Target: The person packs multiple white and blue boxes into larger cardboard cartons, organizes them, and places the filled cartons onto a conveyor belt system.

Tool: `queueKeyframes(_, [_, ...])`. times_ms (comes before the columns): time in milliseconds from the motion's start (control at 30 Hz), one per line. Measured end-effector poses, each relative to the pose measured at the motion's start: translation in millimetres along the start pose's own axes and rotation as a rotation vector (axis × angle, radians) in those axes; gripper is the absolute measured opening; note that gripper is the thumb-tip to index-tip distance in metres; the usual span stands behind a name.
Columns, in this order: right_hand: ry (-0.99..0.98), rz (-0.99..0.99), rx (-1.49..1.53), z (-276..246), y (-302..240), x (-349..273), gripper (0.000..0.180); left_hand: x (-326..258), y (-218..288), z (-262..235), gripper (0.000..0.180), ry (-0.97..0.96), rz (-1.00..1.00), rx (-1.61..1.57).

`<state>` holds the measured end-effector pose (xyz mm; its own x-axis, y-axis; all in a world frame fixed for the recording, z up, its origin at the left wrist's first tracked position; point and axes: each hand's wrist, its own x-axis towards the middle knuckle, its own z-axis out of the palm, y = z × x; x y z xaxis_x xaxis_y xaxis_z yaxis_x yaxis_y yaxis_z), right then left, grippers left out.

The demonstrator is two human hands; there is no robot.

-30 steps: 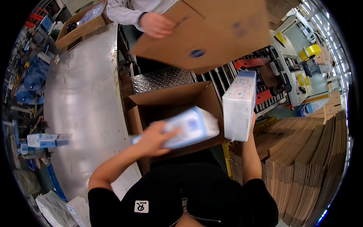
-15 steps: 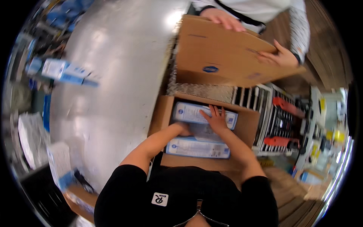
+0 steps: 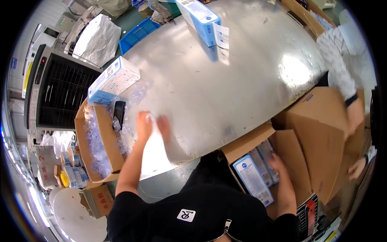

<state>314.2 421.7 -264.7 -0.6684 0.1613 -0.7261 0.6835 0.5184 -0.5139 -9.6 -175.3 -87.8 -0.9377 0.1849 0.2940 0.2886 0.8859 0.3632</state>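
Left hand (image 3: 150, 123) spread open, empty, over worktop (image 3: 225, 80) near plastic wrap (image 3: 133, 97); right hand (image 3: 278, 163) flat on packs (image 3: 256, 177) in carton (image 3: 250, 143). Best press packs level, snug against carton wall.

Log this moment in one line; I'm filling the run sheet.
left hand: open, on steel table by clear wrappers | right hand: on blue-white boxes in carton

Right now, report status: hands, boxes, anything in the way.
Left hand open over the steel table. Right hand on blue packs in the carton. Co-worker's carton close alongside.
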Motion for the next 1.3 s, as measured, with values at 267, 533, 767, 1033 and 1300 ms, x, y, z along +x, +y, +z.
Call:
queueKeyframes(267, [0.093,0.003,-0.019,-4,-67,-75,0.055,120,-60,45,0.043,0.121,-0.332,0.474])
queueKeyframes(533, [0.160,-0.005,0.080,13,-52,-119,0.049,101,-131,30,0.035,0.184,-0.325,-0.152])
queueKeyframes(767, [0.285,-0.136,0.037,2,-80,-139,0.046,50,-53,-25,0.015,-0.048,-0.575,-0.858])
queueKeyframes(1033, [0.260,-0.261,0.040,17,-92,-126,0.044,0,-27,-5,0.008,-0.152,-0.244,-0.468])
queueKeyframes(1300, [0.384,-0.482,0.199,1,-238,-135,0.022,-12,88,57,0.005,-0.356,-0.170,-0.777])
